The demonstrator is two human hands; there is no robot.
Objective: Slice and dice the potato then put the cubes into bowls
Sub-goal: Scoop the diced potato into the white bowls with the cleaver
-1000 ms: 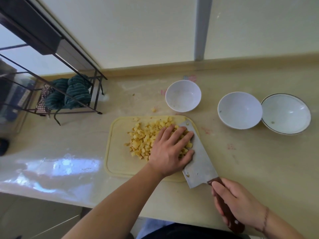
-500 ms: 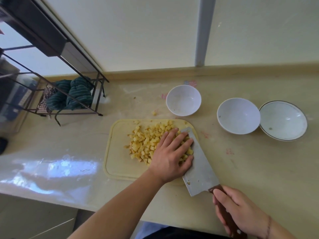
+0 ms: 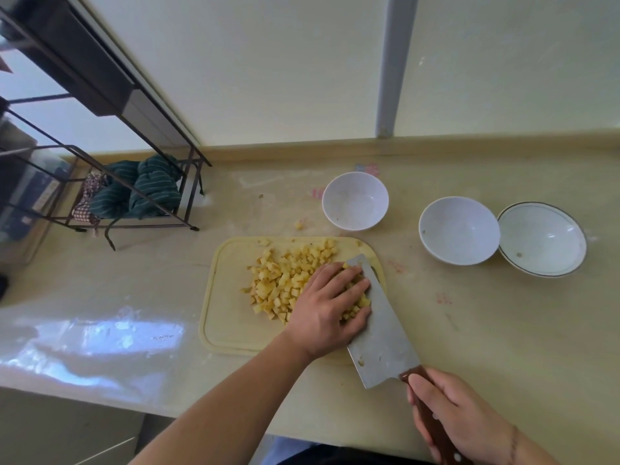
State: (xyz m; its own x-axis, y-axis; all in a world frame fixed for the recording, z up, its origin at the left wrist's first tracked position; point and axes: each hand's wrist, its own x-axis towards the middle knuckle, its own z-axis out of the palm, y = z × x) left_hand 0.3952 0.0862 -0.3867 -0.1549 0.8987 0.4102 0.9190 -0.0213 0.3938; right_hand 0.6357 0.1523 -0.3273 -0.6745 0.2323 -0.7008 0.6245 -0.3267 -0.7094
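Potato cubes (image 3: 288, 280) heaped mid cutting board (image 3: 228, 317). Left hand (image 3: 327, 307), fingers straight, presses cubes against cleaver (image 3: 382, 333) flat for scooping. Right hand (image 3: 459, 421) grips handle. Three bowls (image 3: 458, 229) wait at 1–2 o'clock.

1. The left forearm reached in from the lower left, bare, angled up and to the right.
2. The left hand (image 3: 327, 307) lay palm down with its fingers (image 3: 349, 280) straight and slightly spread, pointing up and right, and its thumb stretched out along the lower side.
3. The right hand (image 3: 459, 421) sat at the lower right, fingers curled round a handle, thumb laid along its top.
4. The right wrist ran off the bottom right corner.
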